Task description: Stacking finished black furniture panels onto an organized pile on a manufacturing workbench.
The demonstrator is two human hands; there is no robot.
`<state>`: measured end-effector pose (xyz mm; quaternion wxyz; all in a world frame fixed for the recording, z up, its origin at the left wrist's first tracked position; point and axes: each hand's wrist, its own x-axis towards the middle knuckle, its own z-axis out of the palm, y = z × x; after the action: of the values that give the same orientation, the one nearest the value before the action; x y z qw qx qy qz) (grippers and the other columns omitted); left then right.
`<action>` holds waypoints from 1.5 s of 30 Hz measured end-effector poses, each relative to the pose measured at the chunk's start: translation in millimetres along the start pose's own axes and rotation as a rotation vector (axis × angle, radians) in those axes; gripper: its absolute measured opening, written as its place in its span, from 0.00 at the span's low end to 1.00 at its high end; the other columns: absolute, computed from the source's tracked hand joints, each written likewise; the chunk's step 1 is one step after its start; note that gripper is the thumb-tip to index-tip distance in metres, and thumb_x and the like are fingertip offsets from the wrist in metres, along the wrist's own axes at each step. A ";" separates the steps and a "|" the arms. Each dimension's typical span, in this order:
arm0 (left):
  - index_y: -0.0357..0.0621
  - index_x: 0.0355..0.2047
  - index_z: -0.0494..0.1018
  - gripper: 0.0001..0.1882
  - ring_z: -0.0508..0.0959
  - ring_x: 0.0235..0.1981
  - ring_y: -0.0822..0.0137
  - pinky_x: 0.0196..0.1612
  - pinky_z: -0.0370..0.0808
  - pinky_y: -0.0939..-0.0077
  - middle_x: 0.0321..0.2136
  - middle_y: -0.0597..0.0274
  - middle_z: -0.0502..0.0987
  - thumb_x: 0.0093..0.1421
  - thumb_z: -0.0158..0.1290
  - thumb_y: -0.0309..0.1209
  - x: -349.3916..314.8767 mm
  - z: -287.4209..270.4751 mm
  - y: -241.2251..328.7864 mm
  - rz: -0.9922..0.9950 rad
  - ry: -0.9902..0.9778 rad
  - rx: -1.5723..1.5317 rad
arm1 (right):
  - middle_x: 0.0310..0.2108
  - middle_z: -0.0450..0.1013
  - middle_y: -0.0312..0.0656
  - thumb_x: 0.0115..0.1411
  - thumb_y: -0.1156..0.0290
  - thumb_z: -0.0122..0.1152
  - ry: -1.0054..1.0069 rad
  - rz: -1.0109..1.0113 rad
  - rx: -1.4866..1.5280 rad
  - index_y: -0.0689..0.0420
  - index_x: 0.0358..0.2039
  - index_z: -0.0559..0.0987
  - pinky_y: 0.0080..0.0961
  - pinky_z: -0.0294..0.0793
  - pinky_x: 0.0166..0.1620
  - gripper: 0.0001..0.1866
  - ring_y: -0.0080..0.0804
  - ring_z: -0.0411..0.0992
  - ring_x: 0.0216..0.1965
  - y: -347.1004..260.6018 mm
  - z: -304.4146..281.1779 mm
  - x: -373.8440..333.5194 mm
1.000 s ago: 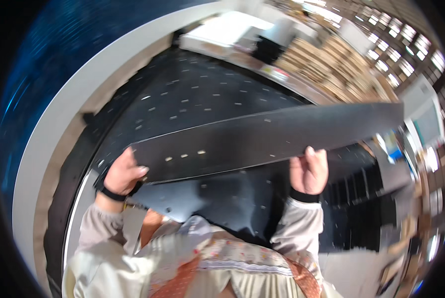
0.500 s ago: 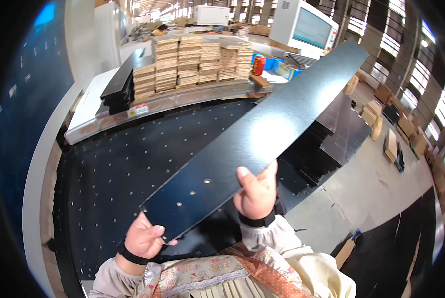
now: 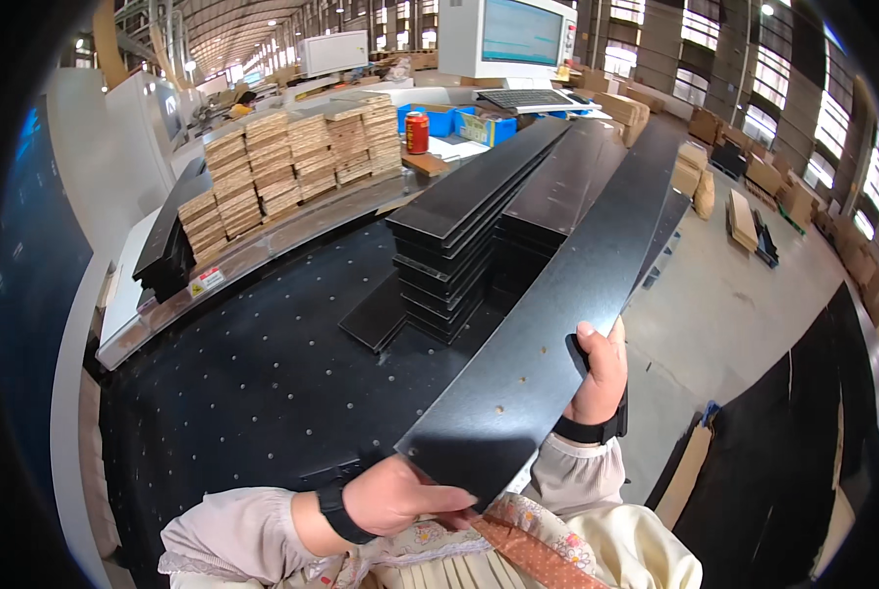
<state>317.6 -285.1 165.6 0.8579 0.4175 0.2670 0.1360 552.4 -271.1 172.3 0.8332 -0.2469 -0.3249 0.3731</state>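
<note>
Since the earlier frame, the long dark panel [image 3: 557, 314] has swung steeper in the view, and the stack of dark panels [image 3: 444, 265] has come fully into sight beyond it. Both hands grasp the panel above the near right part of the black, dotted worktop [image 3: 263, 393]. Its near end lies close to the wearer's body and its far end points toward the far right corner, overlapping the stacked pieces in view; whether it touches them cannot be told.

Left hand [image 3: 390, 496]: closed around the near end, thumb on the upper face, other fingers largely hidden; this grip probably steadies and steers the end. Right hand [image 3: 602, 378]: clasped on the right long edge, thumb above, fingers mostly out of sight beneath; set farther along, it probably bears more of the weight, since so long a piece would tip if held only at one end.

Stacked panels stand near the worktop's far right corner, laid flat and lengthwise, presumably for stability. A short dark piece [image 3: 373, 319] lies at their foot. Beyond the far edge, pale board piles [image 3: 312, 157] stand on a ledge [image 3: 292, 228], apparently kept off the working surface, with a red can [image 3: 417, 133] to their right.
</note>
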 end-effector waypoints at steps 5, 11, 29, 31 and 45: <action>0.35 0.41 0.73 0.16 0.77 0.28 0.72 0.34 0.74 0.81 0.29 0.60 0.77 0.60 0.56 0.36 44.1 39.5 6.1 -0.069 -0.024 0.015 | 0.43 0.70 0.45 0.58 0.75 0.49 -0.039 0.031 -0.086 0.61 0.55 0.61 0.27 0.74 0.43 0.24 0.32 0.72 0.40 -17.8 -17.1 -2.9; 0.33 0.38 0.72 0.24 0.75 0.24 0.73 0.32 0.73 0.81 0.25 0.60 0.77 0.65 0.46 0.48 111.8 53.1 23.4 0.026 -0.030 0.188 | 0.38 0.70 0.38 0.65 0.62 0.50 -0.144 0.042 -0.383 0.61 0.61 0.58 0.16 0.72 0.36 0.28 0.20 0.70 0.34 -15.5 -75.2 3.3; 0.42 0.35 0.74 0.06 0.74 0.25 0.77 0.29 0.70 0.84 0.23 0.66 0.75 0.62 0.50 0.29 101.2 -111.5 41.0 0.421 0.428 0.491 | 0.59 0.63 0.54 0.62 0.61 0.54 -0.049 -0.551 -1.298 0.58 0.51 0.73 0.39 0.53 0.63 0.20 0.51 0.55 0.64 4.3 -110.2 50.2; 0.42 0.36 0.73 0.05 0.74 0.26 0.77 0.31 0.70 0.84 0.25 0.67 0.75 0.61 0.51 0.28 101.0 -142.6 41.7 0.648 0.620 0.657 | 0.59 0.62 0.53 0.62 0.62 0.53 -0.032 -0.523 -1.290 0.58 0.52 0.72 0.38 0.52 0.63 0.20 0.50 0.55 0.64 3.9 -111.4 62.3; 0.35 0.62 0.53 0.50 0.54 0.64 0.45 0.65 0.53 0.60 0.62 0.39 0.56 0.46 0.64 0.46 119.1 -198.3 41.4 0.194 1.069 1.520 | 0.47 0.70 0.50 0.56 0.79 0.52 -0.241 -0.598 -0.879 0.63 0.43 0.73 0.40 0.60 0.58 0.13 0.45 0.65 0.54 48.5 -63.6 -3.0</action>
<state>301.6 -77.7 56.3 0.1028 0.7689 0.6077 0.1699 574.6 -255.2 97.0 0.6782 -0.4243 -0.5995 -0.0254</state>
